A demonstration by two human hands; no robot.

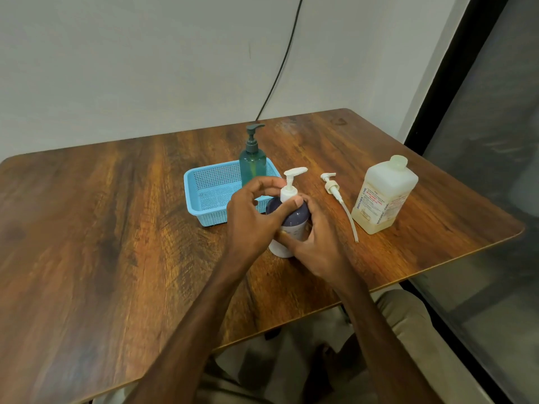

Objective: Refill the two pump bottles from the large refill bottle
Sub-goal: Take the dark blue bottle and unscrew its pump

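Note:
A purple-and-white pump bottle (288,225) with a white pump head stands on the wooden table (116,228) in front of me. My left hand (250,217) pinches the white pump collar with thumb and fingers. My right hand (315,243) grips the bottle's body from the right. A teal pump bottle (252,164) with a dark pump stands in the far right corner of a light blue basket (204,193). The large translucent refill bottle (382,196), with pale liquid low inside, stands at the right with its neck open. A loose white pump with a long tube (339,199) lies beside it.
A black cable (280,71) hangs down the wall behind the table. The table's right edge (466,252) runs close to a dark glass panel. My knees show below the table's near edge.

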